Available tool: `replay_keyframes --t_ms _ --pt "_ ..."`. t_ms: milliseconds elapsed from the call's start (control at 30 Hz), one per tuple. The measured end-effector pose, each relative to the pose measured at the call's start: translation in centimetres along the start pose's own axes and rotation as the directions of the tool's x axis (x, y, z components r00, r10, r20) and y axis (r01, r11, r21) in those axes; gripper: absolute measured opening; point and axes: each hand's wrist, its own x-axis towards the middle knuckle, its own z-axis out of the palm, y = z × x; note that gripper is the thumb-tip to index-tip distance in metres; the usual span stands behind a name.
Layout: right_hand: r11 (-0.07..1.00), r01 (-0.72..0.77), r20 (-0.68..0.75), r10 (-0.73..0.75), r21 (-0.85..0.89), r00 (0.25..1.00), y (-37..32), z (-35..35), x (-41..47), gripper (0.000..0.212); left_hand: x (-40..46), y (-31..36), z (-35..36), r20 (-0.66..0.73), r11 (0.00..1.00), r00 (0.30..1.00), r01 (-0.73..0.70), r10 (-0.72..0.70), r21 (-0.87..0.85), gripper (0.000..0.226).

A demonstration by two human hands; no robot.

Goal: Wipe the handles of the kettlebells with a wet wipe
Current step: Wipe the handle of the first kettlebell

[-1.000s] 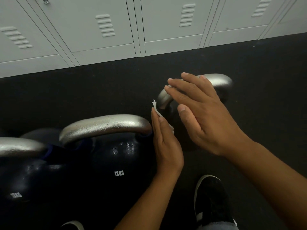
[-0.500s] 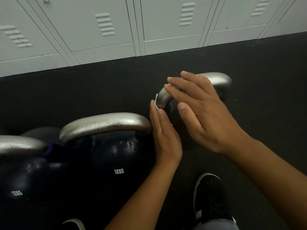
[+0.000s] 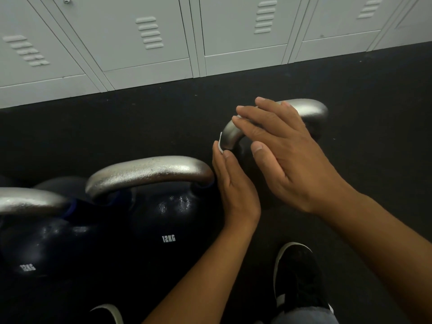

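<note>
Three dark kettlebells with silver handles stand on the black floor. The right kettlebell's handle is partly under my right hand, whose straight fingers lie across its top. My left hand stands edge-on at the handle's left bend and pinches a white wet wipe between thumb and straight fingers, against the metal. A white sliver shows under my right fingertips. The middle kettlebell, marked 12KG, has its handle just left of my left hand. The left kettlebell's handle is at the frame edge.
Grey lockers line the wall beyond the black rubber floor. My black shoe stands below the right kettlebell, and the tip of another shoe shows at the bottom edge.
My left hand has slid up along the handle's left bend with the wipe, and less of the wipe shows now. My right hand has stayed over the handle.
</note>
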Motion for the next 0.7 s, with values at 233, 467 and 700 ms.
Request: replay_keyframes --t_ms 233,467,700 --pt "1.0 0.006 -0.002 -0.006 0.01 1.0 0.1 -0.1 -0.1 0.053 -1.3 1.2 -0.2 0.042 0.999 0.998 -0.049 0.05 -0.023 0.055" --pt "1.0 0.011 -0.008 -0.011 0.02 1.0 0.3 -0.1 -0.1 0.054 -1.0 1.3 -0.1 0.045 0.99 0.99 -0.13 0.133 -0.058 0.068" --pt "1.0 0.01 -0.015 -0.01 0.024 1.0 0.3 -0.1 -0.1 0.053 -0.9 0.5 -0.3 0.021 0.998 1.0 0.001 0.0 -0.06 0.054"
